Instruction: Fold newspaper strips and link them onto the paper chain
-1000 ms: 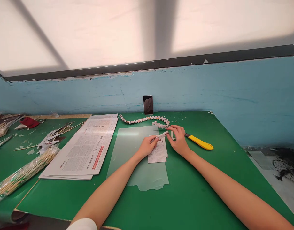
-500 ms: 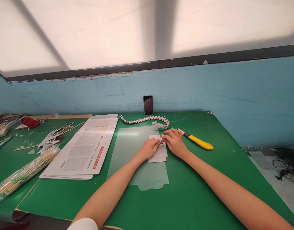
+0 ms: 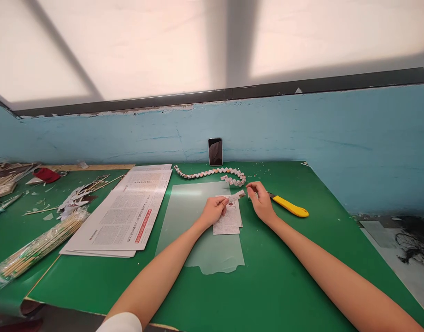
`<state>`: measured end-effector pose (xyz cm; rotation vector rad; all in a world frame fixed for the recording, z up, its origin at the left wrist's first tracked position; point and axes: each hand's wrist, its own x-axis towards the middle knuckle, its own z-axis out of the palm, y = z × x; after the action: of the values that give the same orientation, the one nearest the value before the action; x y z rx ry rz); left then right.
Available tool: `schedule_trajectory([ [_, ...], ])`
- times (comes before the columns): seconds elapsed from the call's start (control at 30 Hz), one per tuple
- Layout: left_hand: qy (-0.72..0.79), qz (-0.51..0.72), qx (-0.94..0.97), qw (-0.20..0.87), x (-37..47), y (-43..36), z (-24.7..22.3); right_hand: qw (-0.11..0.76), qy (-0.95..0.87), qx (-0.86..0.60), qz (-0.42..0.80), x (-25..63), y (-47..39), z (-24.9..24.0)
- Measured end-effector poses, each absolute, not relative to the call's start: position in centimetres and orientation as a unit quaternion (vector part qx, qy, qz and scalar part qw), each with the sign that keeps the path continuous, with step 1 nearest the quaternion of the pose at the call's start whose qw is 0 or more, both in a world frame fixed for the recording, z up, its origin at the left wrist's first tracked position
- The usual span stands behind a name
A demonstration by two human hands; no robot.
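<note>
My left hand point(image 3: 214, 212) pinches a narrow folded newspaper strip point(image 3: 236, 197) between thumb and fingers, its free end pointing right. Just right of that end is my right hand point(image 3: 261, 203), fingers curved and apart, nothing visible held. Below the strip, small cut newspaper pieces point(image 3: 226, 227) lie on a translucent plastic sheet point(image 3: 184, 216). A zigzag chain of folded paper point(image 3: 212, 172) curls on the table beyond my hands. Beside my right hand rests a yellow utility knife point(image 3: 291, 206), its front end partly hidden by that hand.
A stack of newspapers point(image 3: 120, 212) lies to the left on the green table point(image 3: 281, 286). Farther left are bagged wooden sticks point(image 3: 42, 246), paper scraps point(image 3: 72, 198) and a red item point(image 3: 46, 174). A phone point(image 3: 215, 152) leans against the blue wall.
My right hand has come away from the strip, moving slightly right. The left hand keeps hold, and the strip now shows raised between the hands. The view has shifted slightly.
</note>
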<state>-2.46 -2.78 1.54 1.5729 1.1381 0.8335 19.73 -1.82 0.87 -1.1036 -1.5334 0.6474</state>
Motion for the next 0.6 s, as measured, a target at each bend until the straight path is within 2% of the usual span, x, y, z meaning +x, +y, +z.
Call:
schedule_trajectory([
  [0.1,0.458,0.335,0.648,0.508,-2.50,-2.86,1.58,0.483,-0.653,-0.398,0.428,19.49,-2.04,1.03],
  [0.2,0.455,0.354,0.641,0.507,-2.48,-2.84,1.67,0.440,-0.640,-0.372,0.508,19.51,-1.82,1.09],
  [0.43,0.418,0.438,0.539,0.585,-2.64,-2.05,1.70,0.487,-0.571,-0.366,0.550,19.83,-1.09,0.98],
  [0.6,0.389,0.444,0.531,0.608,-3.05,-2.03,1.85,0.506,-0.526,-0.362,0.580,20.20,-1.04,1.28],
])
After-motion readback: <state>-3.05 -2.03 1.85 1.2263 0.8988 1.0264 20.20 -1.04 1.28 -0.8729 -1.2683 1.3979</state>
